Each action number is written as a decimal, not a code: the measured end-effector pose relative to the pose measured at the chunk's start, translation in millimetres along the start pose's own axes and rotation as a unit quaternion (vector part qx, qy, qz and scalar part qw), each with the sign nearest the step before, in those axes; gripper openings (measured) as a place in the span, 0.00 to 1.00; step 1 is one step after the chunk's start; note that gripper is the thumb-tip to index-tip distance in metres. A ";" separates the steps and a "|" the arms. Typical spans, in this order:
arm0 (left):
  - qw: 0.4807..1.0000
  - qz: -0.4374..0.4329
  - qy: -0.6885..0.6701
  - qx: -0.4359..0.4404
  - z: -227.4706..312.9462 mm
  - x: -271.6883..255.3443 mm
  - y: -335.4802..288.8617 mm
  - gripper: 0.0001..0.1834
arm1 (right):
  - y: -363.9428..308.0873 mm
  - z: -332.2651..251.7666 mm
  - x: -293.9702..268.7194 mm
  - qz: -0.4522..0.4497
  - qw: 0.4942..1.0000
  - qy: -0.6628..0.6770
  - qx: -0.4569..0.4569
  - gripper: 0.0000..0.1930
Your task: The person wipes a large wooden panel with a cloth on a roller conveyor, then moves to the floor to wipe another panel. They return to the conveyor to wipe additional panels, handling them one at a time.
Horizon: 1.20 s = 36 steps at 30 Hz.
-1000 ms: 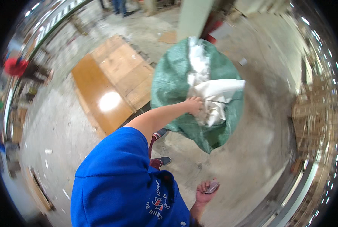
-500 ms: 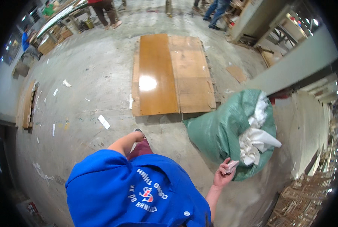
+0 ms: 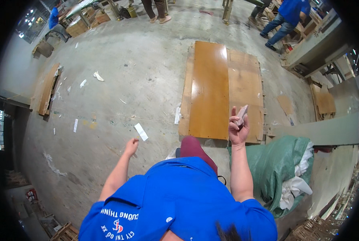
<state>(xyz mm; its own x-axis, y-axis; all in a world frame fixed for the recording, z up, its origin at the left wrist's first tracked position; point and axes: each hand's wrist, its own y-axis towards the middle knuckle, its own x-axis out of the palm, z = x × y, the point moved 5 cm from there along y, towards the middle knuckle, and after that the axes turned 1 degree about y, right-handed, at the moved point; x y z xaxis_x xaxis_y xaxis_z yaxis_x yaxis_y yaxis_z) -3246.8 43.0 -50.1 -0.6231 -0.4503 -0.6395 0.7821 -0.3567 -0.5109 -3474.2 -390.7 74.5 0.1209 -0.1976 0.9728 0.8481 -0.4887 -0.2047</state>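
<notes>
My right hand (image 3: 239, 130) is raised with its fingers closed on a small pale pink folded piece (image 3: 241, 115), whose material I cannot make out. In the picture that hand overlaps the cardboard (image 3: 245, 86) beside a glossy brown wooden panel (image 3: 209, 92). The panel lies flat on the cardboard, on the floor ahead of me. To the left, my left hand (image 3: 132, 147) hangs over the concrete with its fingers curled in and nothing visible in them. A white paper strip (image 3: 141, 131) lies on the floor just past it.
A green sack (image 3: 264, 168) stuffed with white material (image 3: 294, 188) stands at my right, near a low wall (image 3: 328, 134). Flat boards (image 3: 49, 90) lie at the left. Paper scraps (image 3: 98, 76) dot the floor. Several people stand or sit at the far side, one in blue (image 3: 288, 16).
My right hand has moved from beside the green sack up toward the cardboard, still holding the pink piece. My left hand has come away from my leg. The view has swung left.
</notes>
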 end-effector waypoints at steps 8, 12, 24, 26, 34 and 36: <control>0.956 -0.285 -0.016 -0.074 20.6 0.1 38.6 0.17 | 160.7 92.0 -11.7 -0.013 0.987 -0.021 0.156 0.15; 0.997 -0.073 -0.028 -0.028 38.4 -81.8 127.3 0.18 | 260.5 103.3 5.8 0.003 0.985 -0.088 0.146 0.17; 0.991 -0.076 -0.059 -0.095 121.6 -198.0 371.1 0.18 | 520.9 84.8 106.3 -0.038 0.981 -0.188 -0.002 0.21; 0.988 -0.149 0.006 -0.043 146.7 -194.3 420.8 0.18 | 544.1 76.9 114.3 -0.046 0.977 -0.205 -0.029 0.21; 0.931 -0.245 0.245 0.118 268.9 -253.9 665.3 0.18 | 594.9 60.6 92.6 0.006 0.977 -0.098 -0.189 0.20; 0.912 -0.218 0.291 0.191 316.7 -263.8 727.6 0.18 | 601.2 67.3 87.6 0.015 0.973 -0.072 -0.218 0.19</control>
<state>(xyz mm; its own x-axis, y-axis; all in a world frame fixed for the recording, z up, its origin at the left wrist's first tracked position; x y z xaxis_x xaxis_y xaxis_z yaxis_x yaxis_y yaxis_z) -2512.7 -356.9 -71.2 -0.6841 0.2726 -0.6766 0.3348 -0.7068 -0.6232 -2919.0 -644.6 43.9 0.2390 -0.1118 0.9645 0.5479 -0.8045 -0.2291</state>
